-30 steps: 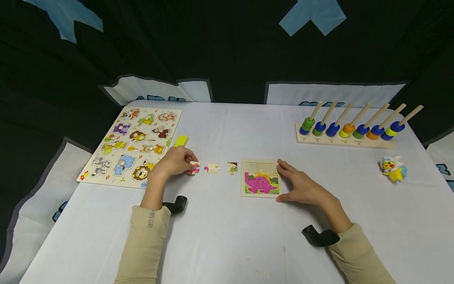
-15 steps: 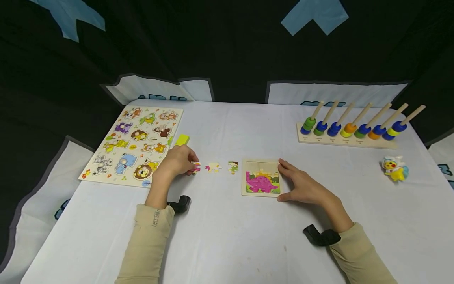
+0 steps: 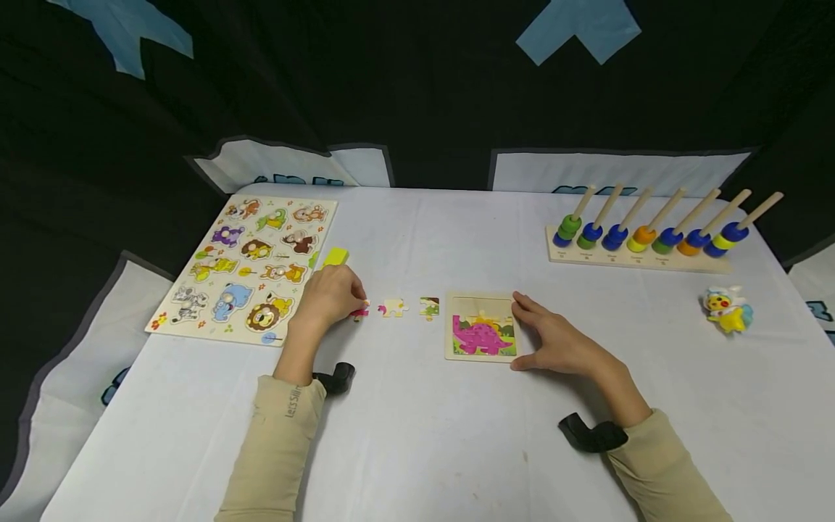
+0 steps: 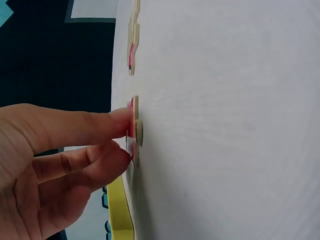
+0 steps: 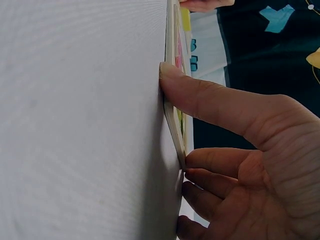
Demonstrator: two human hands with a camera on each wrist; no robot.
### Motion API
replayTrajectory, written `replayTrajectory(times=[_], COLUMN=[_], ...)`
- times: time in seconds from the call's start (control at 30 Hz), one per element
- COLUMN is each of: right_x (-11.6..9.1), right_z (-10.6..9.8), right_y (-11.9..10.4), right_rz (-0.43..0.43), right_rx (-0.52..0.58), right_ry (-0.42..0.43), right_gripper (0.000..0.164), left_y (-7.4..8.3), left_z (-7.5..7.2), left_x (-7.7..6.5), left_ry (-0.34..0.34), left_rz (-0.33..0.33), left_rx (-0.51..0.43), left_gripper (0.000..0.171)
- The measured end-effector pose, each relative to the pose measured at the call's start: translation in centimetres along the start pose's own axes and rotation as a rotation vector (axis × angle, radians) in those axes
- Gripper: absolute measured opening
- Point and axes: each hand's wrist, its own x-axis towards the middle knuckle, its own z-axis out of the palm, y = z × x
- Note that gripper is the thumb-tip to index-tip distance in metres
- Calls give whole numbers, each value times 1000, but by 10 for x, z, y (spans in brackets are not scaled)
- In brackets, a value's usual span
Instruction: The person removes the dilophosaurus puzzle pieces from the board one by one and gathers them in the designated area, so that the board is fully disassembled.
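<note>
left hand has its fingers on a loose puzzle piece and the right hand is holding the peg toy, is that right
Not quite: the right hand is holding the right side of the dinosaur board, as the head view shows. The peg toy stands farther back, apart from it. The left hand does have its fingers on a loose puzzle piece.

Tan sleeves here, both of them: the left sleeve (image 3: 270,453) comes softly creased, with small dark lettering (image 3: 293,401) running lengthwise beside the cuff, and the right sleeve (image 3: 665,467) matches its colour! Now the wrists: a black, bent fitting (image 3: 338,378) pokes out at the left, and there's another black, elbow-shaped fitting (image 3: 592,434) on the right. Left hand (image 3: 331,293), bare; right hand (image 3: 554,342), bare too!
</note>
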Motion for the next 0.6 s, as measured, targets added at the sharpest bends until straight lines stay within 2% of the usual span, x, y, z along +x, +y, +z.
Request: replayTrajectory(times=[0.2,0.47,0.6], right_x=[-1,-2,-1], right_z=[-1,-1,0], right_y=[0,1,0], right_rz=[2,-3,-4], right_rx=[-4,7,10], right_ry=[1,6,4], right_gripper=[95,94,94], left_y=[0,-5,-6], left_z=[3,3,2], left_x=[1,1,0], left_ry=[34,16,41], left_rz=[11,16,42], left_rx=[-14,-60,-50], left_gripper=[7,8,8])
